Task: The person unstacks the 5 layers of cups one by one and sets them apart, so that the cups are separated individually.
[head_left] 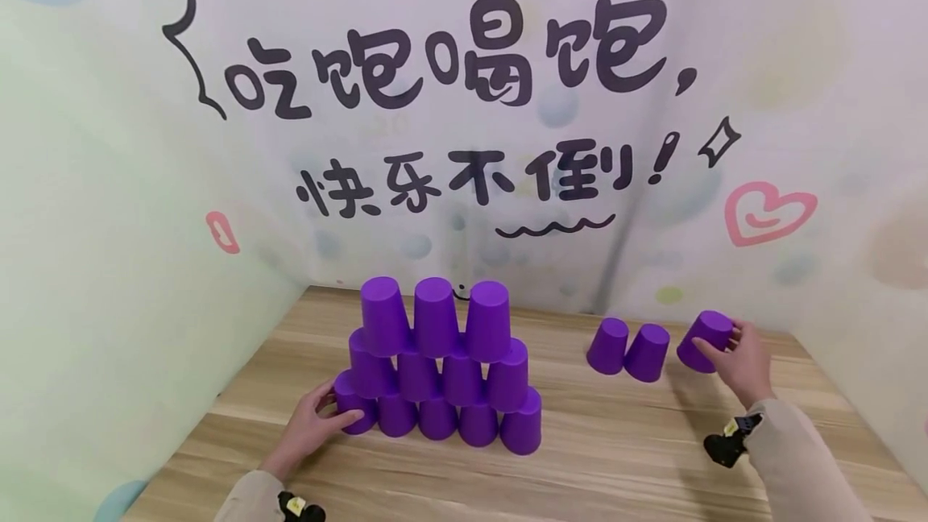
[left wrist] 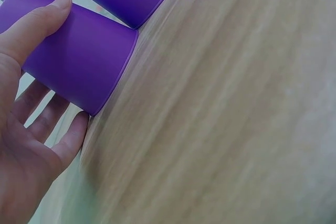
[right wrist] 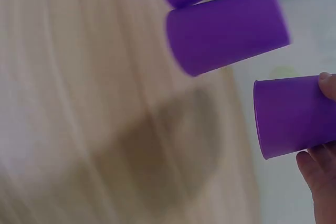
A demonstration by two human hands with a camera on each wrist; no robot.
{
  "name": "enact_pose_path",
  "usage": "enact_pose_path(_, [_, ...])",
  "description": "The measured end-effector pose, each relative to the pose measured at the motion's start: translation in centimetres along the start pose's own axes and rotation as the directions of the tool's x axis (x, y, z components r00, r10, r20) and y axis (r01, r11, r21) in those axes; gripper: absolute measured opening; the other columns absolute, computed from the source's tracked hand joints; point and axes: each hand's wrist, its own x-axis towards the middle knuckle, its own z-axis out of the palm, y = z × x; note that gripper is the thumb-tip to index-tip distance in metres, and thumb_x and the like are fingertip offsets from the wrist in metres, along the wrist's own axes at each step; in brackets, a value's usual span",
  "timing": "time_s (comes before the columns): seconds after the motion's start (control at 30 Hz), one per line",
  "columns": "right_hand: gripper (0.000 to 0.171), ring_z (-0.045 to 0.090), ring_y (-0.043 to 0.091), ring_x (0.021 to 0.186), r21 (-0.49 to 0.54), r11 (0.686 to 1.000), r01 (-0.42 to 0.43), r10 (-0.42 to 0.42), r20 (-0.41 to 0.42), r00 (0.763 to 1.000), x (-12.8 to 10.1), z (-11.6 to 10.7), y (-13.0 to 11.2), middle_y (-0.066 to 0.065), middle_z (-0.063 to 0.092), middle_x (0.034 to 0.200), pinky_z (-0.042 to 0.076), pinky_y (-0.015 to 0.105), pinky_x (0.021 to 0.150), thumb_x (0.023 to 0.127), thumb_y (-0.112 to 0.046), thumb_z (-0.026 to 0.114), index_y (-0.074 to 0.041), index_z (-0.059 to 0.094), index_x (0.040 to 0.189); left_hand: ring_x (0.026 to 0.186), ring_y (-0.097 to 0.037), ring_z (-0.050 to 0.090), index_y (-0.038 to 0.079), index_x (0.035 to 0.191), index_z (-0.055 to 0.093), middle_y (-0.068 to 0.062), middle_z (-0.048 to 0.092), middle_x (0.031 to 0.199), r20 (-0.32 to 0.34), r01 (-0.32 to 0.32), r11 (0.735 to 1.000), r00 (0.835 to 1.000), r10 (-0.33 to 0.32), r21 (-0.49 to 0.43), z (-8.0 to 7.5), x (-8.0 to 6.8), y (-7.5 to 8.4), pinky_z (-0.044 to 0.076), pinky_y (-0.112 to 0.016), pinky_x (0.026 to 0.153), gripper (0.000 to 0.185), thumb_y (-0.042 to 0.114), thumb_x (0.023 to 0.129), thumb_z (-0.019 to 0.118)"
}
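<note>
Upside-down purple cups form a three-row stack on the table: several in the bottom row [head_left: 438, 419], several in the middle row [head_left: 418, 375], three on top [head_left: 435, 315]. My left hand [head_left: 312, 425] holds the leftmost bottom cup [left wrist: 79, 51], thumb on its near side and fingers around behind it. To the right, my right hand [head_left: 745, 361] grips another upside-down cup [right wrist: 294, 116] between thumb and fingers. This cup is raised off the wood, its shadow falling below. Left of it, two more purple cups [head_left: 607, 346] stand upside down side by side.
The wooden table [head_left: 594, 457] backs onto a pale wall [head_left: 464, 248] with black lettering and a pink heart [head_left: 770, 214]. Another pale wall [head_left: 109, 280] runs along the left side. The stack stands left of centre.
</note>
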Motion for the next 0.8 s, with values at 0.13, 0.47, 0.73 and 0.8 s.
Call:
enact_pose_path(0.13, [0.071, 0.037, 0.049, 0.108, 0.008, 0.995, -0.099, 0.099, -0.004, 0.995, -0.8, 1.5, 1.7, 0.038, 0.034, 0.12, 0.036, 0.055, 0.089, 0.082, -0.022, 0.062, 0.013, 0.021, 0.127, 0.095, -0.02, 0.054, -0.003, 0.121, 0.049, -0.018, 0.057, 0.107, 0.002, 0.0, 1.0, 1.0, 0.0, 0.005, 0.1, 0.0, 0.1, 0.047, -0.023, 0.079, 0.059, 0.007, 0.069, 0.074])
enact_pose_path(0.47, [0.077, 0.032, 0.05, 0.113, 0.043, 0.989, -0.143, 0.14, 0.068, 0.988, -1.2, 3.0, 2.9, 0.039, 0.027, 0.126, 0.033, 0.055, 0.094, 0.084, -0.026, 0.059, 0.012, 0.011, 0.132, 0.092, -0.014, 0.054, -0.002, 0.12, 0.05, -0.016, 0.058, 0.106, 0.003, 0.004, 1.0, 1.0, -0.004, -0.003, 0.1, 0.0, 0.1, 0.047, -0.023, 0.078, 0.057, 0.007, 0.069, 0.074])
enact_pose_path(0.73, [0.076, 0.032, 0.05, 0.112, 0.032, 0.99, -0.14, 0.137, 0.083, 0.987, -1.5, 3.1, 2.5, 0.039, 0.028, 0.126, 0.032, 0.055, 0.094, 0.084, -0.024, 0.06, 0.012, 0.013, 0.132, 0.092, -0.012, 0.053, -0.002, 0.12, 0.05, -0.015, 0.058, 0.106, 0.0, 0.004, 1.0, 1.0, -0.004, 0.001, 0.0, 0.0, -0.1, 0.046, -0.022, 0.079, 0.057, 0.007, 0.069, 0.074])
enact_pose_path(0.8, [0.077, 0.032, 0.051, 0.113, 0.023, 0.991, -0.133, 0.131, 0.098, 0.987, -1.6, 3.0, 2.4, 0.039, 0.028, 0.126, 0.032, 0.055, 0.094, 0.084, -0.024, 0.06, 0.013, 0.012, 0.132, 0.092, -0.012, 0.053, -0.003, 0.12, 0.05, -0.015, 0.058, 0.106, 0.002, -0.002, 1.0, 1.0, 0.002, 0.0, 0.1, 0.0, -0.1, 0.046, -0.023, 0.079, 0.057, 0.007, 0.069, 0.074])
